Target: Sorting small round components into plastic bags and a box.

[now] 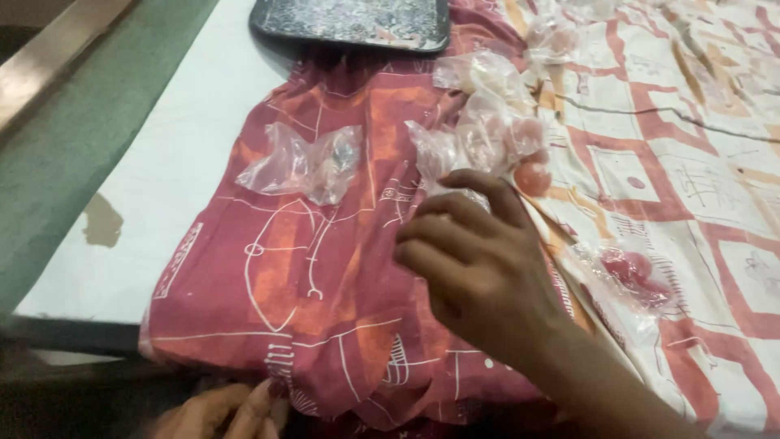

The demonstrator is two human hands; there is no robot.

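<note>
Fingers of the left hand, bottom left of the frame, pinch the hem of the red cloth draped off the desk. Mid-frame, the right hand has loosely curled fingers touching a clear bag of pink balls. The bag looks light, crinkly and slippery, so it is probably best held by its gathered neck.

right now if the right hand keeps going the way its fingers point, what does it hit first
The right hand points up and left across the red patterned cloth. It would likely meet the crumpled clear plastic bags just past its fingers first, though depth is hard to judge.
</note>
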